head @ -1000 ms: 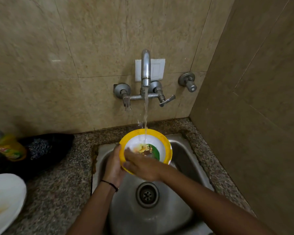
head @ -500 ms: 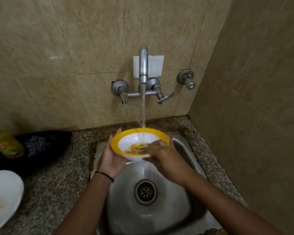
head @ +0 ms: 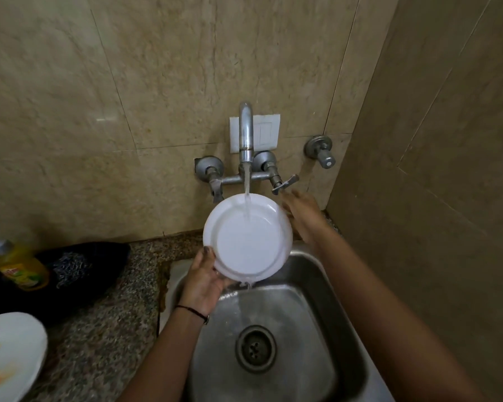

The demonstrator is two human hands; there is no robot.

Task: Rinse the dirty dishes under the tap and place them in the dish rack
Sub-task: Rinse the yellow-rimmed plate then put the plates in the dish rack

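- Bowl (head: 247, 239): held tilted under the tap (head: 246, 132), above the sink (head: 317, 285). Half a second earlier its yellow rim and soiled inside faced up; now its plain white underside faces the camera.
- Water stream (head: 247, 198): strikes the upper part of the underside and runs off the lowest edge into the sink.
- Left hand (head: 204, 278): grips the bowl's lower-left rim, thumb on the near face, fingers curled behind it.
- Right hand (head: 302, 219): off the bowl it was rubbing before, now just beside the tap's lever handle (head: 285, 183). It is motion-blurred; the fingers appear loose and hold nothing.
- Reading: the inside appears to have been rinsed and the outside is having its turn. This bowl looks nearly ready for the dish rack, which is out of view.
- Plate (head: 9, 361): orange-stained, waiting on the granite surface (head: 105, 329) at left, near a dish-soap bottle (head: 21, 268). More rinsing remains.
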